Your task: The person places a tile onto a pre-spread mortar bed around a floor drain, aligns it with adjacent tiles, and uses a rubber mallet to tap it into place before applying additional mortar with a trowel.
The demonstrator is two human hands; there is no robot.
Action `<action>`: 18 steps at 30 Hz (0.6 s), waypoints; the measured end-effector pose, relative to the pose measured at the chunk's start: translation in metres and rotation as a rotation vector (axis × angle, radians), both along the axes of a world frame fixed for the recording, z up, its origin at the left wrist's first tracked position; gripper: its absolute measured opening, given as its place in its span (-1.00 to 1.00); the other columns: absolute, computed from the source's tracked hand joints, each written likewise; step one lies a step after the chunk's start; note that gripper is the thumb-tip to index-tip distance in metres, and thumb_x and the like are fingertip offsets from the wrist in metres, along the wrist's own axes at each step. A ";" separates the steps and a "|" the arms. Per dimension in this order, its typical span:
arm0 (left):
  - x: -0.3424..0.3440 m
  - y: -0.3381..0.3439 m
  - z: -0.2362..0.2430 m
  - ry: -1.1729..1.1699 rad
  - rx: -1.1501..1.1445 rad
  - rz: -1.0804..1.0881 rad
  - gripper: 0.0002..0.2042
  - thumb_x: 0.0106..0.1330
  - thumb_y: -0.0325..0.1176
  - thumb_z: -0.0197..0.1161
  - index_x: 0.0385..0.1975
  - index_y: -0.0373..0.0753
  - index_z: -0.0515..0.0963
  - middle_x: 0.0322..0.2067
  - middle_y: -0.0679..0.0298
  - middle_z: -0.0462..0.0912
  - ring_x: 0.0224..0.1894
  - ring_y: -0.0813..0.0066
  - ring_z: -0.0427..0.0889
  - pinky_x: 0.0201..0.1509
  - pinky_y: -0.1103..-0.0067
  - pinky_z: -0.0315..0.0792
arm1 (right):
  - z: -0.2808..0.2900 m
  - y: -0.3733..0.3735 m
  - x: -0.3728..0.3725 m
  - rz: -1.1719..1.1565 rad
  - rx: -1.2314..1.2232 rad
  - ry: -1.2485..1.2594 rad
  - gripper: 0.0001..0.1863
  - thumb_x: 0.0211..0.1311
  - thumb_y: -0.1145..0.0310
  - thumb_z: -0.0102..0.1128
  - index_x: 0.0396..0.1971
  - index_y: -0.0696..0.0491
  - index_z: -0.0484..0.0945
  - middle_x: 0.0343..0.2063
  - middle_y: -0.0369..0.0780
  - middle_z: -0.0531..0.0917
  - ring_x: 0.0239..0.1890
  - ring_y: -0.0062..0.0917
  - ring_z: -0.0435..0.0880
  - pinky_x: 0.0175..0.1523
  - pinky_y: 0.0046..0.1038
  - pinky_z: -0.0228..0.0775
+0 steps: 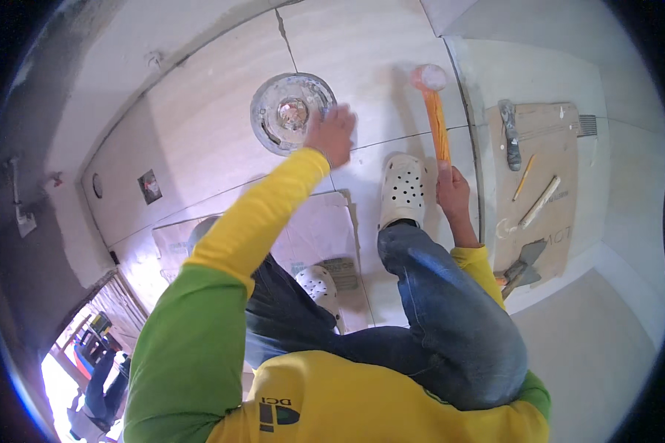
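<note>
Pale tiled floor (222,140) fills most of the view, its grout lines bent by the lens. On it lies flattened brown cardboard (543,192), to the right of the mallet, carrying a trowel-like tool (510,135), a pencil-shaped stick (524,177), a pale strip (541,201) and a grey-bladed tool (523,267) partly hidden behind the right sleeve. A second cardboard sheet (310,229) lies left of the mallet, under the legs and mostly covered by the left arm.

Person crouched; jeans and yellow-green sleeves block the lower centre. Two white perforated clogs: one (404,190) just left of the mallet handle, the other (321,286) tucked below, half hidden by the leg.

Round grey suction-cup disc (288,112) sits flat on the tile, up and left of the mallet. Left hand (332,134) rests at its right rim; fingers are blurred, so whether they grip it is impossible to tell.

Mallet (434,111), orange handle and pale head, head blurred. Right hand (452,193) is wrapped tight around the handle's lower end.
</note>
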State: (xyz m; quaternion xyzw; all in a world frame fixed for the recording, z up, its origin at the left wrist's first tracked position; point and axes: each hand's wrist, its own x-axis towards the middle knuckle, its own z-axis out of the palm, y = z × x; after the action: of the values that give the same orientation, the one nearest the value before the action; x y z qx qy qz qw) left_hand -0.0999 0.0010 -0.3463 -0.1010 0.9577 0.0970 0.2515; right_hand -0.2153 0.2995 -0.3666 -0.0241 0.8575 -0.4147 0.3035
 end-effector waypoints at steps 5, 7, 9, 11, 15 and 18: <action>0.046 0.070 -0.010 -0.092 0.104 0.197 -0.28 0.30 -0.17 0.09 0.43 -0.29 0.06 0.49 0.00 -0.09 0.54 0.05 -0.14 0.50 -0.03 -0.19 | 0.028 -0.032 -0.011 0.032 0.154 -0.109 -0.36 0.37 -0.21 0.05 -0.60 0.13 0.47 -0.74 -0.29 0.46 -0.63 -0.55 0.48 -0.49 -0.39 0.33; 0.047 0.073 -0.007 -0.164 0.137 0.268 -0.26 0.28 -0.21 0.06 0.46 -0.31 0.00 0.51 0.01 -0.15 0.55 0.06 -0.19 0.52 0.00 -0.25 | 0.036 -0.043 -0.012 -0.013 0.100 -0.134 -0.37 0.37 -0.19 0.06 -0.60 0.12 0.48 -0.75 -0.29 0.46 -0.66 -0.55 0.49 -0.51 -0.40 0.32; 0.051 0.068 -0.007 -0.152 0.148 0.249 -0.25 0.31 -0.13 0.12 0.44 -0.34 0.03 0.48 -0.08 -0.12 0.54 -0.02 -0.17 0.50 -0.02 -0.19 | 0.046 -0.062 -0.012 -0.002 -0.131 -0.157 -0.38 0.36 -0.21 0.06 -0.60 0.08 0.48 -0.78 -0.33 0.42 -0.71 -0.60 0.44 -0.57 -0.45 0.27; 0.050 0.067 -0.007 -0.158 0.150 0.245 -0.24 0.31 -0.13 0.12 0.44 -0.34 0.03 0.48 -0.08 -0.12 0.54 -0.02 -0.17 0.51 -0.02 -0.19 | 0.043 -0.075 -0.018 0.046 -0.181 -0.118 -0.37 0.34 -0.23 0.06 -0.61 0.08 0.48 -0.78 -0.34 0.41 -0.72 -0.62 0.42 -0.58 -0.47 0.26; 0.040 0.065 0.001 -0.183 0.205 0.228 -0.24 0.31 -0.13 0.12 0.43 -0.36 0.02 0.49 -0.06 -0.12 0.54 0.01 -0.16 0.50 -0.02 -0.19 | 0.026 -0.098 -0.039 0.195 -0.025 -0.031 -0.41 0.34 -0.24 0.07 -0.59 0.01 0.41 -0.78 -0.40 0.35 -0.80 -0.71 0.27 -0.68 -0.59 0.14; 0.051 0.058 -0.006 -0.159 0.199 0.236 -0.25 0.31 -0.13 0.12 0.43 -0.37 0.03 0.48 -0.05 -0.10 0.54 0.03 -0.13 0.50 -0.03 -0.18 | 0.036 -0.122 -0.035 0.177 -0.033 -0.167 -0.40 0.30 -0.27 0.09 -0.58 0.03 0.43 -0.78 -0.38 0.36 -0.80 -0.70 0.29 -0.69 -0.56 0.14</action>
State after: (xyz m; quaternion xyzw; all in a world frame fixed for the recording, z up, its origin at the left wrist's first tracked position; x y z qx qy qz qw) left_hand -0.0489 0.0595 -0.3524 -0.1945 0.9019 0.2120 0.3221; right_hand -0.2503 0.1773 -0.3305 -0.0701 0.8169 -0.4009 0.4086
